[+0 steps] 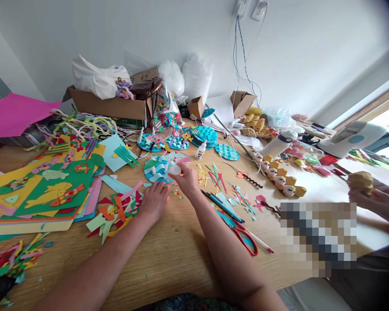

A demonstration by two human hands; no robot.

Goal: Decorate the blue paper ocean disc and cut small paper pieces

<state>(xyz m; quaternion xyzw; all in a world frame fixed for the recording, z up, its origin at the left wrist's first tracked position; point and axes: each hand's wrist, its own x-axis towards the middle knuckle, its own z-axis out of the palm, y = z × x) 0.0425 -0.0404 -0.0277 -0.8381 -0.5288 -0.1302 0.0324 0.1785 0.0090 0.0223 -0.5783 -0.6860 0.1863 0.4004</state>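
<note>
My right hand [188, 180] grips a small round whitish object [174, 170], which could be a tape roll or a cap; I cannot tell which. It is held over the right part of a blue paper disc [151, 173] with white wavy strips and a green fish on it. Lying flat, my left hand [154, 201] has its fingers stretched toward the disc's lower edge. Beside it is a pile of coloured paper scraps [115, 211]. A white glue bottle [201, 150] stands beyond my right hand. Small paper bits [176, 193] are scattered between my hands.
Red-handled scissors [246, 239] and pens [222, 205] lie right of my right forearm. Coloured sheets with paper fish [56, 183] spread at left. Finished-looking blue discs [204, 136] are stacked behind. At far right, another person's hand [372, 203] holds a yellowish-brown lump [360, 181].
</note>
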